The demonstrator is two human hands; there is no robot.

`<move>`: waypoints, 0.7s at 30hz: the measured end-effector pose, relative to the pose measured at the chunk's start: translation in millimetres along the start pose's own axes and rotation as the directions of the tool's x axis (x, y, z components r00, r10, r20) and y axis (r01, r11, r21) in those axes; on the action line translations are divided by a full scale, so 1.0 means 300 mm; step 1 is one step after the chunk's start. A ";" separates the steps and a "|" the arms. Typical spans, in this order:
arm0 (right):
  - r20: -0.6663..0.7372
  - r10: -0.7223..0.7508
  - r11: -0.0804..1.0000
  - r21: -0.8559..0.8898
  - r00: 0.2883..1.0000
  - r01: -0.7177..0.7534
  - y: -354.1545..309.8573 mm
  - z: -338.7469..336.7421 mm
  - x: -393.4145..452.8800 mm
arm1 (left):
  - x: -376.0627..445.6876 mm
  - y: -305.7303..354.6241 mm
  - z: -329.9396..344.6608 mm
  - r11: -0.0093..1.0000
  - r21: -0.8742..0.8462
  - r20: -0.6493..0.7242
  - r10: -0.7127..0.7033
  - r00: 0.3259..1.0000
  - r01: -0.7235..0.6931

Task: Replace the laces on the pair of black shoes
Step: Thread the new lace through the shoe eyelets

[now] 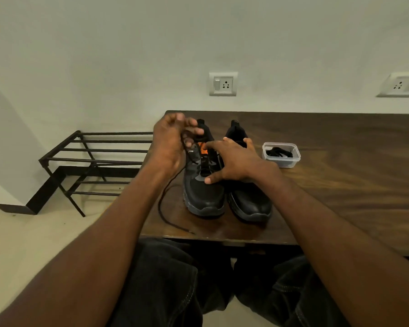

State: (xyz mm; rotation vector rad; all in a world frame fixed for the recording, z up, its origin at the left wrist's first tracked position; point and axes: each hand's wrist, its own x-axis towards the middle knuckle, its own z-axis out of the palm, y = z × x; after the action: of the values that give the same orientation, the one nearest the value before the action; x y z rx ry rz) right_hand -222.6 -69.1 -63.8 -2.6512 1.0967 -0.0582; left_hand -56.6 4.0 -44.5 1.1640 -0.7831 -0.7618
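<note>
Two black shoes stand side by side, toes toward me, on the dark wooden table. The left shoe has an orange patch on its tongue. My left hand is raised over its collar, fingers pinched on a black lace that runs down off the shoe's left side and curls on the table near the front edge. My right hand rests spread across both shoes, thumb on the left shoe's vamp, fingers over the right shoe. It holds nothing.
A small clear plastic tub with black laces inside sits right of the shoes. A black metal rack stands on the floor left of the table. Wall sockets are behind. My knees are under the table's front edge.
</note>
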 end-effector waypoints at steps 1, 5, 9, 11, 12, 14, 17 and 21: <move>0.001 0.005 1.000 0.001 1.000 -0.005 0.001 0.002 0.001 | -0.001 -0.002 -0.007 0.992 0.122 0.024 0.020 1.000 -0.023; -0.027 0.003 1.000 -0.005 1.000 -0.003 -0.003 0.005 0.006 | -0.004 -0.087 -0.029 0.586 0.777 0.270 0.017 0.963 -0.228; -0.029 0.009 1.000 -0.018 1.000 -0.010 -0.009 0.004 0.005 | 0.009 -0.112 -0.023 0.426 0.871 0.290 -0.046 0.956 -0.243; -0.031 0.013 1.000 -0.024 0.999 -0.014 -0.010 0.004 0.006 | 0.013 -0.107 -0.025 0.407 0.876 0.293 -0.023 0.956 -0.259; -0.033 0.014 1.000 -0.026 0.999 -0.015 -0.010 0.005 0.007 | 0.012 -0.105 -0.022 0.386 0.882 0.298 -0.010 0.955 -0.271; -0.035 0.013 1.000 -0.027 0.999 -0.014 -0.009 0.007 0.010 | 0.008 -0.106 -0.013 0.373 0.886 0.292 0.013 0.956 -0.276; -0.032 0.016 1.000 -0.024 0.999 -0.017 -0.006 0.010 0.010 | 0.014 -0.102 -0.002 0.553 0.807 0.223 0.036 0.974 -0.206; -0.017 0.026 0.999 -0.046 1.000 -0.027 -0.003 0.010 0.019 | -0.002 -0.033 0.015 0.965 0.257 0.076 0.037 0.996 -0.055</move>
State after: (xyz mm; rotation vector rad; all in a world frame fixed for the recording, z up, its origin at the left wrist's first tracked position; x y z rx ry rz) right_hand -217.5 -71.6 -66.9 -2.6810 1.1522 -0.0500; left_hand -61.8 0.2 -53.3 1.3533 -0.9880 -0.6779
